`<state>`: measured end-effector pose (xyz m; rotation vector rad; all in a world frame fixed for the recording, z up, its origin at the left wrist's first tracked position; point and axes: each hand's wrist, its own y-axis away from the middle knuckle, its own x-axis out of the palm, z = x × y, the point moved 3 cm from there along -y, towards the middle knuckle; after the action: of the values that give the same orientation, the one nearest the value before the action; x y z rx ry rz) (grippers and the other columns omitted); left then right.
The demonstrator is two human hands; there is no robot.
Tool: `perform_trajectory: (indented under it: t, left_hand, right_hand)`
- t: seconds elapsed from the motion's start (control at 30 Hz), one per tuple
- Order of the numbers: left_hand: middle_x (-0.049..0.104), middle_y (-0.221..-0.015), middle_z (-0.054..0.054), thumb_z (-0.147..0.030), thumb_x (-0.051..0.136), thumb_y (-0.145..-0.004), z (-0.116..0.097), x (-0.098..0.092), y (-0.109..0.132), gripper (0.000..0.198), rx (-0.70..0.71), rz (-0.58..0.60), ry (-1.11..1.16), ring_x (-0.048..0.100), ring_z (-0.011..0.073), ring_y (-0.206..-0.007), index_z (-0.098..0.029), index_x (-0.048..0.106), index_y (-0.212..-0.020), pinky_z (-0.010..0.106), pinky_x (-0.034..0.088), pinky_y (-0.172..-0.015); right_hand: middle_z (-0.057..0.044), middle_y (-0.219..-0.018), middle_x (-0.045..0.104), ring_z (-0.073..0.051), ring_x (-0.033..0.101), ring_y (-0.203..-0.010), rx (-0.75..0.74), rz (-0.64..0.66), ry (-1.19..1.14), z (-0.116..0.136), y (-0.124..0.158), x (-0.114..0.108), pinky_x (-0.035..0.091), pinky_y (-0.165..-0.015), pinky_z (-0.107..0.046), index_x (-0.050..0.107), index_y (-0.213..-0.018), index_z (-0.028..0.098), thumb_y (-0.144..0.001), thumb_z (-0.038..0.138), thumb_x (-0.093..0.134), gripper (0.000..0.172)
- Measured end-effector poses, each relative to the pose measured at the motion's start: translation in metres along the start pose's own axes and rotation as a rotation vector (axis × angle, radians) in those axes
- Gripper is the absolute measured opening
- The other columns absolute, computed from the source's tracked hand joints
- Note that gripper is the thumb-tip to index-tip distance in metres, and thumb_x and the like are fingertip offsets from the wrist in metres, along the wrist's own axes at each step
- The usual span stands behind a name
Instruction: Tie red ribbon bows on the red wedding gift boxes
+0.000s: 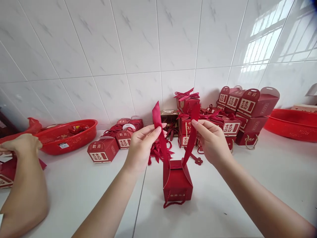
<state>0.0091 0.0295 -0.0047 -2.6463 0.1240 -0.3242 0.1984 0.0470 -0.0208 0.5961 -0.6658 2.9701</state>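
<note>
A small dark red gift box (177,182) stands on the white table (223,205) in front of me, with a cord handle at its front. A red ribbon runs up from its top in two ends. My left hand (142,145) pinches the left ribbon end (157,119). My right hand (211,140) pinches the right ribbon end (192,138). Both ends are held upright above the box.
Another person's hand (21,145) and forearm are at the far left over a flat red box. A red basket (66,136) sits behind it, and another red basket (292,124) at far right. Several finished red boxes (244,114) are stacked against the tiled wall, with loose ribbons (157,150).
</note>
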Motion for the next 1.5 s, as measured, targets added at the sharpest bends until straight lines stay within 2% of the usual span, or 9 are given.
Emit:
perform_trajectory:
  t: [0.3,0.43,0.57,0.67,0.9,1.0,1.23,1.37,1.5]
  left_hand:
    - [0.068,-0.078,0.001,-0.035,0.070,-0.079,0.006,0.004,-0.002,0.022,0.017,-0.020,0.046,0.061,0.0109,-0.074,-0.021,0.074,-0.096,0.021,0.050,-0.065]
    - [0.066,-0.070,-0.001,-0.034,0.070,-0.079,0.006,0.006,-0.002,0.031,0.031,-0.031,0.054,0.060,0.0099,-0.065,-0.022,0.070,-0.107,0.021,0.050,-0.064]
    - [0.065,-0.065,-0.004,-0.028,0.072,-0.078,-0.002,0.015,-0.002,0.074,0.004,0.044,-0.010,0.063,0.0111,-0.067,-0.025,0.036,-0.143,0.022,0.050,-0.067]
    - [0.067,-0.067,-0.003,-0.026,0.073,-0.076,-0.008,0.022,-0.002,0.088,-0.069,0.097,-0.111,0.064,0.0128,-0.066,-0.022,0.022,-0.148,0.024,0.050,-0.066]
    - [0.066,-0.076,0.000,-0.022,0.071,-0.076,-0.004,0.019,0.001,0.064,-0.203,0.212,-0.136,0.064,0.0165,-0.074,-0.024,0.044,-0.134,0.028,0.050,-0.069]
    - [0.061,-0.074,-0.002,-0.019,0.067,-0.077,0.000,0.013,0.000,0.045,-0.289,0.266,0.000,0.060,0.0127,-0.068,-0.022,0.054,-0.120,0.024,0.048,-0.064]
    - [0.055,-0.073,-0.003,-0.018,0.063,-0.081,0.008,0.007,-0.003,0.025,-0.426,0.244,0.105,0.057,0.0100,-0.071,-0.019,0.058,-0.105,0.020,0.047,-0.063]
    - [0.058,-0.078,-0.001,-0.025,0.053,-0.088,0.009,0.010,0.003,0.020,-0.219,0.218,-0.191,0.057,0.0114,-0.073,-0.020,0.056,-0.108,0.021,0.047,-0.064]
    - [0.064,-0.083,0.000,-0.021,0.054,-0.088,-0.006,0.003,0.018,0.023,0.442,-0.004,-0.858,0.060,0.0121,-0.073,-0.020,0.056,-0.110,0.023,0.047,-0.070]
  right_hand:
    - [0.001,-0.076,0.064,-0.012,0.059,-0.070,-0.082,-0.006,-0.013,0.002,-0.004,0.009,0.047,-0.066,-0.024,0.067,-0.079,0.020,-0.075,0.041,0.073,0.022]
    - [0.001,-0.070,0.065,-0.011,0.060,-0.060,-0.053,0.039,-0.035,0.003,-0.004,0.014,0.048,-0.056,-0.023,0.062,-0.079,0.019,-0.075,0.043,0.072,0.026]
    - [0.002,-0.060,0.061,-0.005,0.046,-0.044,0.016,0.228,0.149,0.008,-0.003,0.024,0.035,-0.042,-0.018,0.062,-0.077,0.016,-0.077,0.039,0.070,0.024]
    - [0.003,-0.060,0.058,-0.007,0.048,-0.051,-0.008,0.428,0.191,0.011,0.002,0.030,0.037,-0.048,-0.020,0.064,-0.075,0.016,-0.080,0.032,0.066,0.017]
    - [0.000,-0.069,0.064,-0.011,0.057,-0.062,-0.044,0.563,0.113,0.005,0.008,0.024,0.044,-0.058,-0.024,0.071,-0.089,0.020,-0.087,0.037,0.060,0.021]
    - [-0.001,-0.076,0.067,-0.012,0.060,-0.068,-0.216,0.624,0.267,0.008,0.008,0.020,0.047,-0.061,-0.025,0.070,-0.091,0.022,-0.092,0.032,0.053,0.020]
    - [-0.006,-0.097,0.071,-0.020,0.059,-0.093,-1.044,0.614,0.837,0.008,0.009,0.008,0.048,-0.080,-0.037,0.066,-0.104,0.021,-0.090,0.009,0.051,0.024]
    - [-0.006,-0.104,0.070,-0.021,0.061,-0.100,-1.114,0.519,0.929,0.004,0.014,0.007,0.047,-0.083,-0.038,0.063,-0.108,0.022,-0.088,0.007,0.052,0.028]
    - [-0.008,-0.103,0.068,-0.019,0.063,-0.095,-0.886,0.270,0.800,0.007,0.023,-0.010,0.050,-0.081,-0.035,0.064,-0.101,0.020,-0.089,0.010,0.049,0.022]
